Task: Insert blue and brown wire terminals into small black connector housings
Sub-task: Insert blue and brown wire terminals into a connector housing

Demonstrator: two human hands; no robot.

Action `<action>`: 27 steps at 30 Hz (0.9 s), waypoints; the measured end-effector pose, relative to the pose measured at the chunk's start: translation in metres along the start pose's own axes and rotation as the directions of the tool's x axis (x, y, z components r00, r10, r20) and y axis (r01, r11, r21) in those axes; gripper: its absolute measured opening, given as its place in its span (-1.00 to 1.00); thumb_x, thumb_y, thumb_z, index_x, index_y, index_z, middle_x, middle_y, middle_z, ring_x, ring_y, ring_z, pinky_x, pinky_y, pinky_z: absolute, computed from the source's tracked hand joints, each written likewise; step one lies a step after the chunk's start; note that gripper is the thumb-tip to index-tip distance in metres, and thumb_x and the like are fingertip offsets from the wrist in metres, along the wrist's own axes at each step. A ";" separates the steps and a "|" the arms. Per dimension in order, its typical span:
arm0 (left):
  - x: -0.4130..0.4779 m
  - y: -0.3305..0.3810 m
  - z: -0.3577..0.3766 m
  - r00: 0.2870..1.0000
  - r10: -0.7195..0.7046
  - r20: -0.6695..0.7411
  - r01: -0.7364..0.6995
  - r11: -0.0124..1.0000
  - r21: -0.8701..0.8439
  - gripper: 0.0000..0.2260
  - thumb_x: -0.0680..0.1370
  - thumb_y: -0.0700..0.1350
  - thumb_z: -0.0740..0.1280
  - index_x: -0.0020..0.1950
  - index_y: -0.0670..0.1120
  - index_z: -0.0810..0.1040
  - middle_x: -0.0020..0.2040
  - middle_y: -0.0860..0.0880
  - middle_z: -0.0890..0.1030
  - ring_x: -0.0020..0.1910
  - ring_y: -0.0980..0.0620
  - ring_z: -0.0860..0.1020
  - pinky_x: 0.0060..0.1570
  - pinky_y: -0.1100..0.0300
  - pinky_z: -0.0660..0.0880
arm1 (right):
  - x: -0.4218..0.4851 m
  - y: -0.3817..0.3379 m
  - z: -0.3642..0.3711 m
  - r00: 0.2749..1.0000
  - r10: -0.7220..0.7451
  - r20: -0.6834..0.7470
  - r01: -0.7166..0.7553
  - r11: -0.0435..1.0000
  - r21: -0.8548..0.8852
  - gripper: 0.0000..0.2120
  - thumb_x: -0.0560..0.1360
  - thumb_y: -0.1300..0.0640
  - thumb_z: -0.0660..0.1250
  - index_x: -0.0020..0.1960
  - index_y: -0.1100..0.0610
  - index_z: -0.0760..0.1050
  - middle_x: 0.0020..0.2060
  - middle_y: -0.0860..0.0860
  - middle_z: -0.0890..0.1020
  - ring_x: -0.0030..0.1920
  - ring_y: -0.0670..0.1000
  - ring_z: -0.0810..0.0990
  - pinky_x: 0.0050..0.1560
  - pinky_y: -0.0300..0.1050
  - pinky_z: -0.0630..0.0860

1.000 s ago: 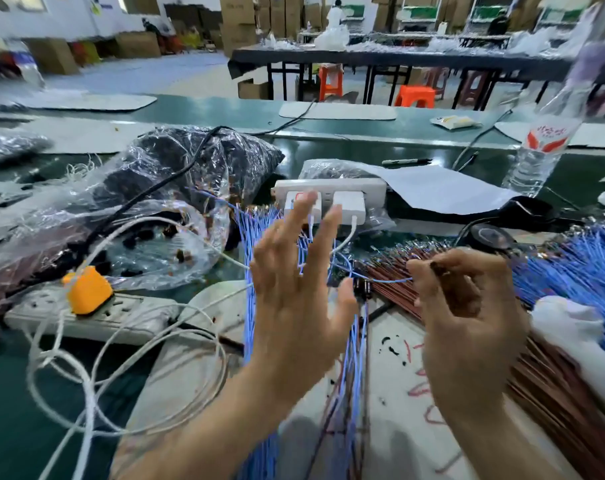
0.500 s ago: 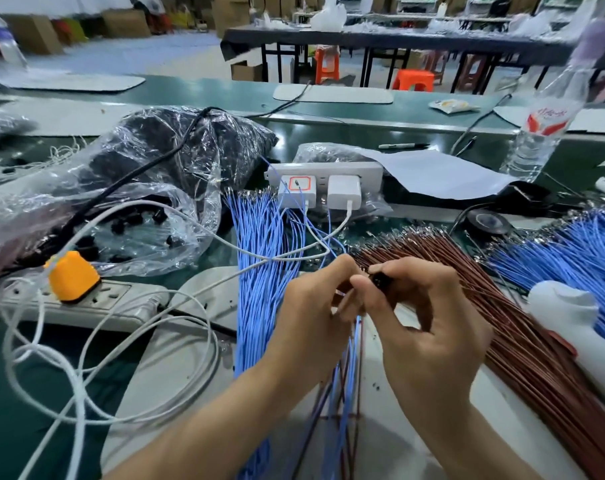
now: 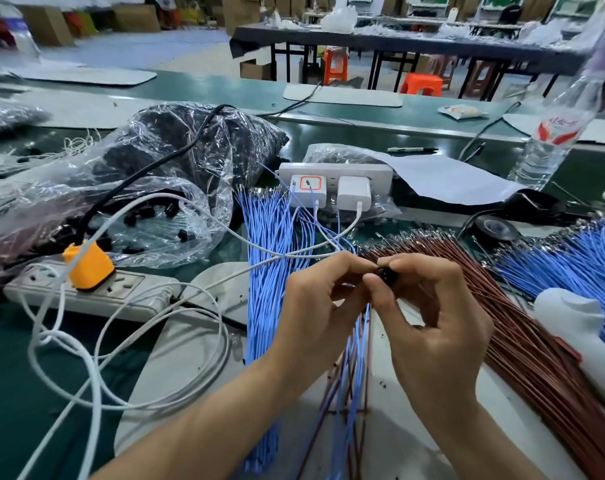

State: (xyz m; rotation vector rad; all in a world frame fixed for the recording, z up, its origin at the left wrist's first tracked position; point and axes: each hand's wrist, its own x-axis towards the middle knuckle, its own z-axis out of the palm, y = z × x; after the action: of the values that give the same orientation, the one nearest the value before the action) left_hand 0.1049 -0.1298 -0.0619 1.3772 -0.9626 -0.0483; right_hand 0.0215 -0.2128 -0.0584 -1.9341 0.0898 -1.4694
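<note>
Housing (image 3: pixel 387 276): small, black, pinched between thumb and forefinger of right hand (image 3: pixel 443 327), raised off the surface (image 3: pixel 197 362); only a sliver of it shows between the fingertips. Left hand (image 3: pixel 322 306): narrow, fingers curled, thumb and forefinger meeting at the housing's left end. I take it to be pinching the top of the hanging wires (image 3: pixel 358 341), blue and brown, which trail straight down below the housing; the pinch point itself is covered. Stock: blue bundle (image 3: pixel 270 271) lies left of the housing, brown bundle (image 3: pixel 523 323) right of it and running under the right wrist, bag (image 3: pixel 148 209) of loose black housings well to the left. Handling, judged: housing light, rigid, smooth, easy to lose or rotate, so hold it by its flat sides and leave the cavity end free. Wire is thin and limp and will buckle if pushed from far back; take it just behind the terminal and keep it in line with the cavity. Terminal probably bends easily, so don't force it. Not visible: the cavities, the terminal, how deep any wire sits, how many wires are already seated. A second blue bundle (image 3: pixel 571 261) far right of the housing is cut off by the frame edge. Loose housings in the bag are blurred by the plastic.
</note>
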 end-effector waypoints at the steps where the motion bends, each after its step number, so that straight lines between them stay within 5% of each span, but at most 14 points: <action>1: 0.000 0.000 0.001 1.000 -0.015 -0.012 0.015 1.000 -0.017 -0.91 0.50 -0.25 0.35 -0.03 -0.16 0.62 -0.14 -0.05 0.68 -0.14 0.00 0.67 -0.13 -0.05 0.62 | 0.000 0.000 0.000 1.000 0.011 0.002 -0.011 1.000 -0.002 -0.82 0.48 0.15 0.42 0.03 0.02 0.47 -0.14 -0.11 0.57 -0.22 -0.05 0.61 -0.16 -0.13 0.60; 12: 0.001 0.002 -0.001 0.998 0.012 -0.055 -0.012 1.000 -0.002 -0.88 0.47 -0.18 0.39 -0.03 -0.03 0.64 -0.18 0.07 0.68 -0.19 0.13 0.66 -0.14 0.22 0.59 | 0.003 -0.005 0.000 0.996 0.086 0.003 -0.087 0.996 0.019 -0.84 0.46 0.11 0.41 -0.01 0.00 0.47 -0.19 -0.10 0.58 -0.23 -0.04 0.62 -0.16 -0.12 0.59; 19: 0.003 -0.001 -0.001 0.998 0.059 -0.005 -0.059 0.998 -0.018 -0.94 0.50 -0.22 0.38 -0.06 -0.16 0.64 -0.18 0.00 0.67 -0.21 0.11 0.65 -0.18 0.23 0.59 | 0.005 -0.010 -0.006 0.999 -0.049 -0.003 0.049 0.999 0.001 -0.85 0.47 0.24 0.42 -0.01 0.13 0.49 -0.12 -0.03 0.62 -0.16 -0.02 0.64 -0.16 -0.17 0.59; 22: 0.003 -0.002 -0.004 0.998 0.050 0.048 -0.050 0.999 -0.001 -0.85 0.51 -0.24 0.37 0.06 -0.11 0.60 -0.15 0.00 0.67 -0.17 0.16 0.65 -0.13 0.33 0.56 | 0.007 -0.009 -0.003 0.998 0.049 0.030 -0.049 0.999 -0.018 -0.88 0.48 0.17 0.40 -0.03 0.05 0.48 -0.16 -0.06 0.63 -0.19 -0.04 0.65 -0.16 -0.15 0.61; 27: 0.005 0.000 -0.005 0.990 0.104 0.096 -0.106 0.994 0.012 -0.71 0.53 -0.25 0.35 0.22 0.00 0.49 -0.05 0.03 0.65 -0.08 0.12 0.66 -0.03 0.26 0.58 | 0.018 -0.005 -0.016 0.999 0.001 0.042 0.000 0.999 -0.037 -0.92 0.54 0.14 0.34 0.03 0.07 0.58 -0.15 -0.05 0.67 -0.21 -0.10 0.66 -0.24 -0.24 0.56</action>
State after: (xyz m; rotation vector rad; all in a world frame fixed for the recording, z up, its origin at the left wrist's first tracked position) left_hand 0.1113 -0.1285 -0.0590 1.3472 -1.1163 -0.0264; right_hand 0.0122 -0.2247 -0.0387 -1.9934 0.0990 -1.4354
